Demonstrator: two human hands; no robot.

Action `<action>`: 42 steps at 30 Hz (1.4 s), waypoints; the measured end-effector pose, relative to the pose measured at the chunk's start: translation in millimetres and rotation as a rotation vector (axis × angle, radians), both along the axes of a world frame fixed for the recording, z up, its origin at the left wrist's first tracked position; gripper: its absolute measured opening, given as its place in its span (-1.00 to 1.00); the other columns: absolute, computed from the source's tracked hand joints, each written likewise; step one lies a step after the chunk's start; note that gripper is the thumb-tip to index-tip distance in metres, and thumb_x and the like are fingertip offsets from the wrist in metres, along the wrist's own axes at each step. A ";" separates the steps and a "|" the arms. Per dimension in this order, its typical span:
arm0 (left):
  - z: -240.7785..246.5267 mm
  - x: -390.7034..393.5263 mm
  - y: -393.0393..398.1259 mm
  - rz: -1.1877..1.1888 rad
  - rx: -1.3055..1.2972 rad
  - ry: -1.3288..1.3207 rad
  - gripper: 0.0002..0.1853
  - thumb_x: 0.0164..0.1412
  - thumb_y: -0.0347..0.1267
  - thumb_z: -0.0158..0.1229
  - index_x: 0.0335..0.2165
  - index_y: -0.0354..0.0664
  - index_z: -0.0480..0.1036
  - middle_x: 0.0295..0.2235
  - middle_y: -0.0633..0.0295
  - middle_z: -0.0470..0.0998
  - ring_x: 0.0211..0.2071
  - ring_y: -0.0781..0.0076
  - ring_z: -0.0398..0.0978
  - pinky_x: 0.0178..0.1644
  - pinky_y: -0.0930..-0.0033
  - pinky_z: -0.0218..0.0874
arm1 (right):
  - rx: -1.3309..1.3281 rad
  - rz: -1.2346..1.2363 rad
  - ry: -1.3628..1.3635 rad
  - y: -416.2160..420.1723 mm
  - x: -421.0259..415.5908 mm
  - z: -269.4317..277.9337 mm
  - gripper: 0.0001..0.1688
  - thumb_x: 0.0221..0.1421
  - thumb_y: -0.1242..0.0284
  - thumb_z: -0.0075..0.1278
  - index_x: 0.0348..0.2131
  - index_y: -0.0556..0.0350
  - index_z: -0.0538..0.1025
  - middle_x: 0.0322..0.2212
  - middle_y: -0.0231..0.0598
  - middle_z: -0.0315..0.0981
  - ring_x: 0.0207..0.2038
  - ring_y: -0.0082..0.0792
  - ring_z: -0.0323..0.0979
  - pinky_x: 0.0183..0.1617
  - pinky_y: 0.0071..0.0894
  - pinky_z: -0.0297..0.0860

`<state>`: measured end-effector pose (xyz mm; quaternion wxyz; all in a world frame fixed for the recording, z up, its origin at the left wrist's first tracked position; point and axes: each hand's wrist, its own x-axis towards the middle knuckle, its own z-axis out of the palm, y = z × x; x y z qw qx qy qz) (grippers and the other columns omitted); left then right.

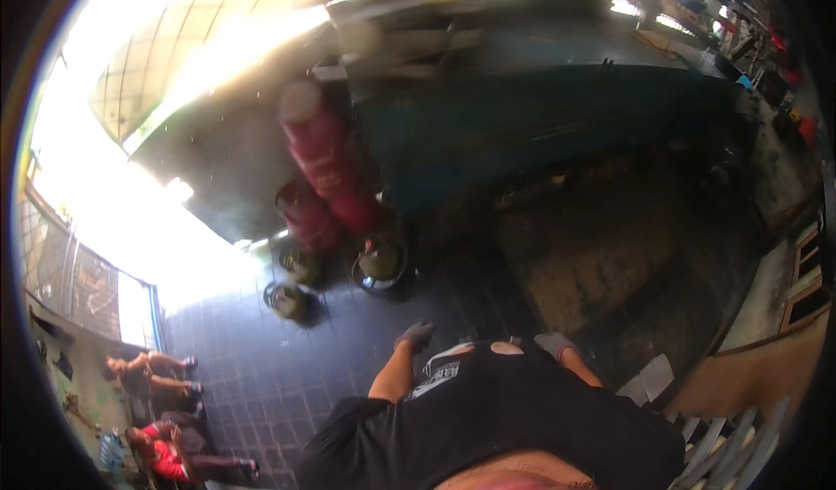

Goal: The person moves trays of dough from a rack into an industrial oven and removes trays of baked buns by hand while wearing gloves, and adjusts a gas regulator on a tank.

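My left hand [418,336], in a grey glove, hangs in front of my body with its fingers loosely bent and nothing seen in it. On the other side, my right hand [554,343] wears a similar glove. It is partly hidden by my black shirt [509,405], and its fingers are not clear. Beyond my left hand, apart from it, a green gas cylinder [379,261] stands on the dark tiled floor [261,372]. Two smaller-looking green cylinders, a rear one [300,266] and a front one [286,300], stand to its left. Behind them rise blurred pink cylinders [320,157], some apparently stacked.
Two people sit along the left wall, one in dark clothes [150,375] and one in a red top [168,457]. A blue water bottle [111,452] is beside them. Slatted furniture [731,444] stands at lower right. Strong light enters through the opening [150,215].
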<state>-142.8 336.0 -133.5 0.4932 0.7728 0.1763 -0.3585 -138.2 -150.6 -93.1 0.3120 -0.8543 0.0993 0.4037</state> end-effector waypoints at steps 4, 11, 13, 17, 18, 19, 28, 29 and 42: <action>-56.7 60.7 10.5 -0.565 0.383 -0.725 -0.76 0.29 -0.27 0.25 -0.13 -0.10 0.67 -0.30 -0.01 0.69 -0.23 -0.13 0.66 -0.05 -0.13 0.45 | -0.003 0.429 -0.376 5.8 65.8 -72.2 -0.37 0.30 0.06 0.01 0.07 0.16 0.68 -0.07 -0.08 0.72 -0.04 -0.14 0.64 0.09 -0.09 0.46; -48.3 99.6 18.9 -0.497 0.208 -0.029 -0.72 0.33 -0.22 0.22 -0.09 -0.09 0.65 -0.26 0.02 0.71 -0.20 -0.05 0.68 -0.08 -0.08 0.47 | 0.120 0.066 -0.004 101.9 101.6 17.1 -0.35 0.29 -0.04 0.00 0.12 -0.05 0.67 0.04 -0.12 0.71 0.13 -0.03 0.60 0.20 0.00 0.47; -42.9 120.5 -3.3 -0.601 0.201 -0.019 -0.71 0.35 -0.21 0.21 -0.08 -0.09 0.65 -0.25 0.03 0.71 -0.19 -0.03 0.69 -0.09 -0.06 0.48 | 0.003 0.069 -0.347 83.0 87.3 -14.2 -0.24 0.23 -0.10 0.01 0.18 -0.03 0.65 0.06 -0.05 0.71 0.13 0.02 0.61 0.20 -0.01 0.46; -47.8 138.8 0.5 -0.702 0.232 0.049 -0.69 0.38 -0.18 0.19 -0.05 -0.09 0.64 -0.23 0.05 0.72 -0.17 0.01 0.70 -0.11 -0.03 0.48 | 0.037 -0.289 -0.141 50.8 48.7 21.1 -0.26 0.28 -0.08 0.00 0.25 -0.09 0.62 0.21 -0.08 0.60 0.28 0.03 0.51 0.36 -0.03 0.37; -48.7 144.8 -0.5 -0.728 0.241 0.063 -0.68 0.38 -0.17 0.18 -0.05 -0.09 0.63 -0.22 0.05 0.72 -0.17 0.02 0.70 -0.11 -0.03 0.49 | 0.030 -0.383 -0.102 37.3 35.2 29.6 -0.25 0.28 -0.09 -0.01 0.24 -0.09 0.62 0.24 -0.08 0.58 0.30 0.04 0.49 0.37 -0.03 0.36; -49.0 155.1 -4.8 -0.759 0.248 0.071 -0.68 0.39 -0.17 0.18 -0.04 -0.09 0.63 -0.21 0.06 0.72 -0.16 0.03 0.70 -0.11 -0.02 0.49 | 0.021 -0.487 -0.069 24.1 19.5 29.9 -0.24 0.28 -0.11 -0.01 0.24 -0.09 0.62 0.27 -0.08 0.55 0.32 0.05 0.47 0.38 -0.03 0.34; -76.9 288.5 -78.5 -0.954 0.249 0.165 -0.63 0.45 -0.10 0.13 0.01 -0.09 0.60 -0.16 0.10 0.74 -0.13 0.13 0.72 -0.15 0.05 0.51 | 0.067 -1.079 0.364 -52.3 -188.3 -142.7 -0.26 0.31 -0.04 0.07 0.29 -0.06 0.56 0.28 -0.03 0.52 0.32 -0.03 0.47 0.36 -0.02 0.38; -78.5 305.1 -89.8 -0.937 0.234 0.172 -0.62 0.46 -0.10 0.13 0.02 -0.09 0.60 -0.16 0.11 0.74 -0.12 0.14 0.73 -0.15 0.05 0.51 | 0.077 -1.095 0.399 -46.5 -190.1 -135.1 -0.26 0.31 -0.04 0.08 0.29 -0.06 0.56 0.28 -0.02 0.52 0.32 -0.02 0.47 0.36 -0.01 0.37; -66.5 457.2 -327.5 -1.718 0.331 -0.394 -0.38 0.32 -0.04 0.22 0.27 -0.02 0.50 0.24 -0.01 0.58 0.30 -0.07 0.49 0.36 0.03 0.32 | -0.030 -1.006 0.157 -151.7 6.5 -104.9 -0.21 0.27 -0.09 0.10 0.26 0.02 0.58 0.29 0.06 0.51 0.34 0.13 0.44 0.42 0.03 0.35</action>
